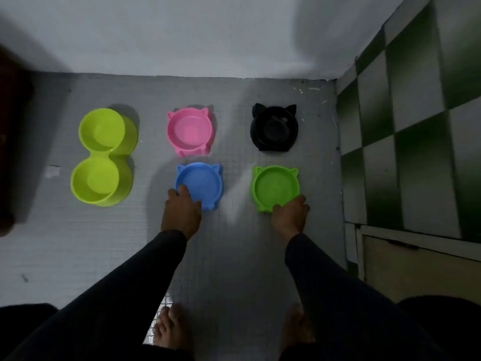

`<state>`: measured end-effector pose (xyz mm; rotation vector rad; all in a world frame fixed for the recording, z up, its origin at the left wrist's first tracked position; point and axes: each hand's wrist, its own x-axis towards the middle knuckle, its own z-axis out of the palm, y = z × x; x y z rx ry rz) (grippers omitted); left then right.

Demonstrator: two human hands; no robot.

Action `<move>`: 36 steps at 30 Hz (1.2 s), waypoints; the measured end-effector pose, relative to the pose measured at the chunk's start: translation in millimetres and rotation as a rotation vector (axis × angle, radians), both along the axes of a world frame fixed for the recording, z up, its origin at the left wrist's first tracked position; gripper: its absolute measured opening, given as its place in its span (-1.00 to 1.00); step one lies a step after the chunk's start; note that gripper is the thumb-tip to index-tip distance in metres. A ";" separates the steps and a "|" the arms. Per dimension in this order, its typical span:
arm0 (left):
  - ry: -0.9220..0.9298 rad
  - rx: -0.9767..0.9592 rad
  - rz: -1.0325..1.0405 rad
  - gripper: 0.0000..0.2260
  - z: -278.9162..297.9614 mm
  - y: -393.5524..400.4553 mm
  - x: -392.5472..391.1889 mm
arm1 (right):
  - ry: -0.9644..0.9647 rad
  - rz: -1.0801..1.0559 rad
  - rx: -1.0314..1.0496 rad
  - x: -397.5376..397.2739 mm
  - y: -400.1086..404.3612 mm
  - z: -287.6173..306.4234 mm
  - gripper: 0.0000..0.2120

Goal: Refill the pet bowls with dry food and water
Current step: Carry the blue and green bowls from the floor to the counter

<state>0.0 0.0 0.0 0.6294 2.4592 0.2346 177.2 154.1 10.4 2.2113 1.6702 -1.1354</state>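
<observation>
Five pet bowls lie on the grey tiled floor, all empty as far as I can see. A blue cat-eared bowl (201,182) sits in the middle front; my left hand (182,208) grips its near rim. A green cat-eared bowl (275,185) sits to its right, and my right hand (290,214) grips its near rim. Behind them stand a pink cat-eared bowl (190,131) and a black cat-eared bowl (273,128). A yellow-green double bowl (102,156) lies at the left. No food or water container is in view.
A white wall runs behind the bowls. A green-and-white checkered tiled wall (416,126) closes the right side, with a pale cabinet (416,267) below it. A dark brown object (13,152) stands at the left edge. My bare feet (171,327) stand on the floor below.
</observation>
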 end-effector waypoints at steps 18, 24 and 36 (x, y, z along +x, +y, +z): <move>-0.156 0.002 0.535 -0.55 -34.1 -1.5 -18.9 | -0.028 -0.184 0.034 8.3 24.2 -47.5 -0.57; -0.116 0.006 0.480 -0.61 -40.5 -3.2 -25.3 | -0.021 -0.200 0.053 7.8 23.2 -46.3 -0.55; -0.398 0.409 1.027 -0.67 -43.8 -12.0 -21.4 | 0.229 -0.429 0.249 -0.4 6.7 -32.4 -0.60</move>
